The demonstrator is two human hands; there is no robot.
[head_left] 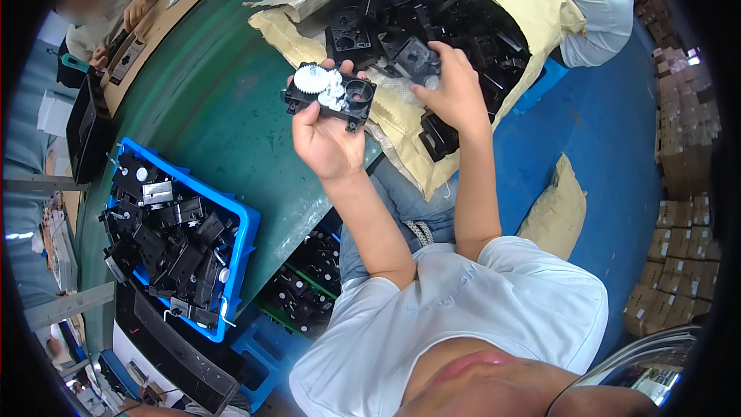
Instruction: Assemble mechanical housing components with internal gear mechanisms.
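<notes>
In my left hand (328,143) rests a black plastic gearbox housing (332,99), its open side facing up. White gears (315,79) sit inside it, one large toothed wheel and smaller ones beside it. A round hole shows at the housing's right end. My right hand (455,89) grips a dark, flat plastic cover (417,62) by its right side, between thumb and fingers. That cover is just right of the housing and apart from it, over the near edge of a large open sack (297,38) full of black plastic parts (463,19).
A blue crate (251,224) heaped with black assemblies stands left on the green table (208,108). Green crates (297,297) of similar parts and a blue stool (266,359) are below. A closed sack (557,212) lies on the right floor. Two co-workers sit at the far left and far right.
</notes>
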